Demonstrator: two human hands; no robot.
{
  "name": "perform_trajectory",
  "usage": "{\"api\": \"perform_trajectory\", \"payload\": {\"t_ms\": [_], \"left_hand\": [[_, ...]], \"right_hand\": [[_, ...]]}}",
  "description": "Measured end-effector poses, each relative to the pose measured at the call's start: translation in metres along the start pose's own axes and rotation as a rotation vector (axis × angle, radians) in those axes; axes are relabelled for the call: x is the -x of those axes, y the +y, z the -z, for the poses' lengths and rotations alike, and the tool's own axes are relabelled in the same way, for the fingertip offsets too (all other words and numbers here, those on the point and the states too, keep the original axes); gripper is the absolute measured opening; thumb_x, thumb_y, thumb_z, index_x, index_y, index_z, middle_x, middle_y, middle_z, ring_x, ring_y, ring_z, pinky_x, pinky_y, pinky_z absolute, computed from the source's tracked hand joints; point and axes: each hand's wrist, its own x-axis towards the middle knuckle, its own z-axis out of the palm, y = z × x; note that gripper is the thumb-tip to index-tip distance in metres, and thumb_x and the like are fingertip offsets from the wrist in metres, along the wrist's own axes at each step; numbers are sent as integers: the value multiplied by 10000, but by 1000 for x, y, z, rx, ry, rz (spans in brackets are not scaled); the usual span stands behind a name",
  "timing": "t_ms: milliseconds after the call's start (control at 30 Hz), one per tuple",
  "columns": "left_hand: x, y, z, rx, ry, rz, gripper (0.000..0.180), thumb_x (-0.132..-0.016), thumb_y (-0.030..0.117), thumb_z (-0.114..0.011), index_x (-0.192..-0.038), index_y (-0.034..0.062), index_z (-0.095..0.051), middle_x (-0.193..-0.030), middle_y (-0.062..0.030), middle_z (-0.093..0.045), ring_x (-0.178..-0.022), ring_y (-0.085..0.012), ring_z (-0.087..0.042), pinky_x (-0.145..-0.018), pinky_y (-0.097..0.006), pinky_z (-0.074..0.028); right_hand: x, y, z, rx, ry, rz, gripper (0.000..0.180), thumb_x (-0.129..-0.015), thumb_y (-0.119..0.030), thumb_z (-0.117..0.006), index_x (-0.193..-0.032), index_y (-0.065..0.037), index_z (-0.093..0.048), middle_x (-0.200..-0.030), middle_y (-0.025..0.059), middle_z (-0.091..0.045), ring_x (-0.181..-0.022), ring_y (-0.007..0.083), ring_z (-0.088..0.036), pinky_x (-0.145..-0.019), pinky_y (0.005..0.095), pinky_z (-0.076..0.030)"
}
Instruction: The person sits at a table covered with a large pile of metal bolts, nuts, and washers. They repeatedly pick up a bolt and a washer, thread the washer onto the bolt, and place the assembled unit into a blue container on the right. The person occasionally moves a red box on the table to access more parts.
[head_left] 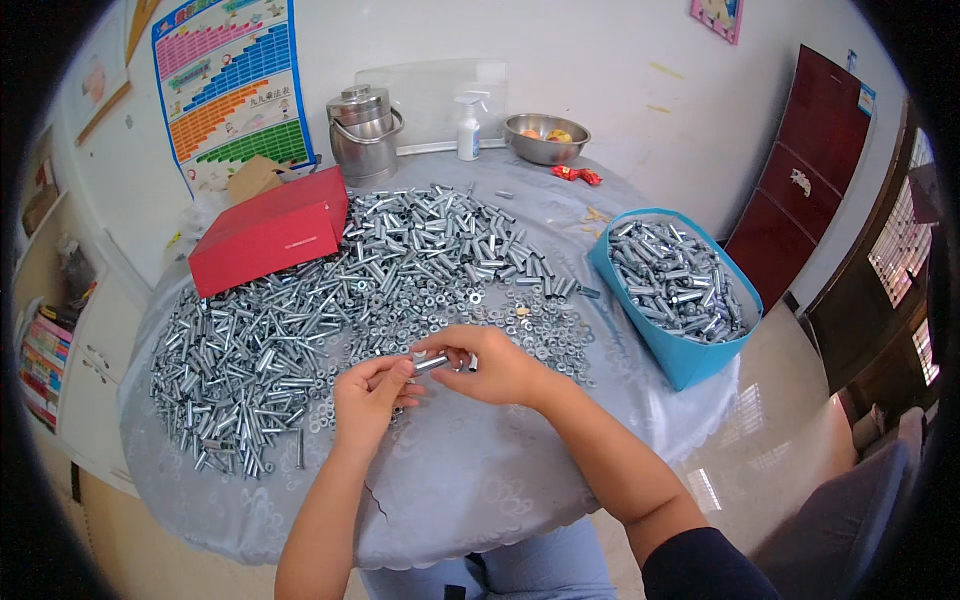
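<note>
The metal tube (432,364) was between the two hands, above the near part of the table. Its long axis ran mostly sideways, one end pointing left and a little toward the person, the other pointing right and slightly away. Whether it also sloped upward could not be told.

The left hand (368,392) had thumb and forefinger pinching the tube's left end, so that end lay against the fingertips; its other fingers curled loosely below. The right hand (487,364) arched over from the right, its bent fingers closed about the tube's right end, leaving the middle bare between the two sets of fingertips. A short metal piece (472,364) showed under the right hand's bent fingers; whether they gripped it could not be told.

Just beyond the fingertips lay scattered washers (420,308), with a heap of more tubes (450,232) farther out. Left of the left fingers spread a pile of bolts (235,385), and beyond it sat a red box (268,232). Well right of the right fingers stood a blue basket (668,352) filled with metal parts (680,285). Pale tablecloth (450,490) lay on the person's side of the fingers.
</note>
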Motion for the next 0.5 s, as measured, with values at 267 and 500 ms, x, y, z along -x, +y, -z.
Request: {"api": "perform_trajectory", "payload": {"t_ms": [267, 500], "left_hand": [[6, 6, -4, 137, -98, 171, 332, -869, 293, -555, -972, -22, -575, -839, -101, -631, -719, -150, -625, -600, -254, -536], [4, 6, -2, 217, -145, 221, 267, -897, 273, -514, -940, 14, -563, -760, -45, -587, -605, -92, -550, -555, -244, -508]], "right_hand": [[-4, 4, -2, -338, -106, -220, 221, -792, -126, -658, -1001, -59, -633, -779, 3, -613, -676, 43, -510, -618, 207, -431], [-6, -5, -5, -594, 4, -312, 184, -804, -129, -643, -956, -27, -644, -775, 20, -617, -669, 67, -530, -600, 215, -433]]}}
